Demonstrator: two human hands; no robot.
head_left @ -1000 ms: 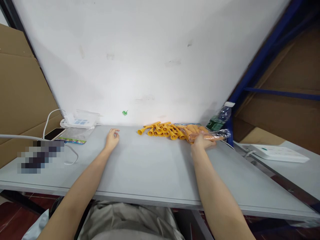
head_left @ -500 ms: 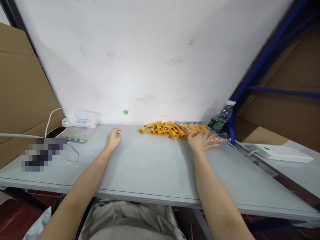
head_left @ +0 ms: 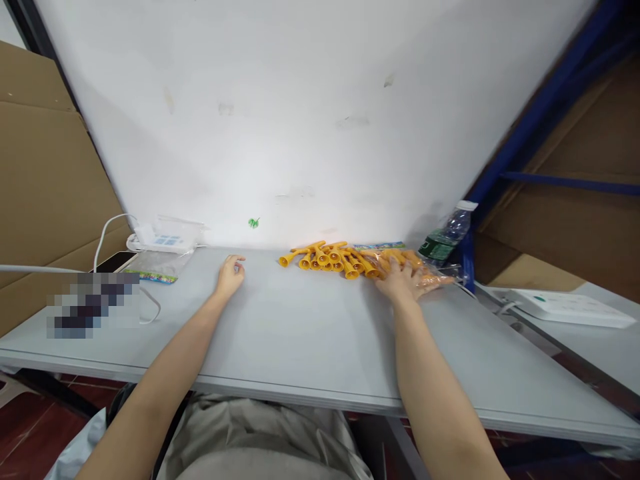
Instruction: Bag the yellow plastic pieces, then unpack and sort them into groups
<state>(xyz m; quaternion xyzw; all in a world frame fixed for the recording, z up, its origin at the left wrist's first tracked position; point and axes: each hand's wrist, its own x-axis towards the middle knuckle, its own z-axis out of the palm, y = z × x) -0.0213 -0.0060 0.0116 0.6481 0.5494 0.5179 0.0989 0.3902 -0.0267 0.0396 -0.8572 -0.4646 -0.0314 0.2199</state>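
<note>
Here's the right hand (head_left: 401, 281), fingers spread wide, pressing over a clear plastic bag (head_left: 434, 276) with orange pieces inside, at the far right of the table (head_left: 305, 333). Over to the left hand (head_left: 231, 275): it rests on the tabletop, fingers loosely curled, a small gap at the thumb, nothing visible in its grasp. Between the two, on the far side, lies the heap of yellow horns (head_left: 327, 260), bells mostly facing near, its right end running right up against the bag. Just beyond the bag, a green-labelled bottle (head_left: 446, 235) with a white cap leans to the right, close to the blue frame (head_left: 550, 93). Out left, near the wall, a flat clear pouch (head_left: 167, 263) shows a colourful strip along its near edge, and a phone (head_left: 119, 261) lies to its left. Nearer still, a pixelated patch hides whatever is there. Cardboard (head_left: 45, 173) stands at far left; a white power strip (head_left: 570, 307) sits well right.
</note>
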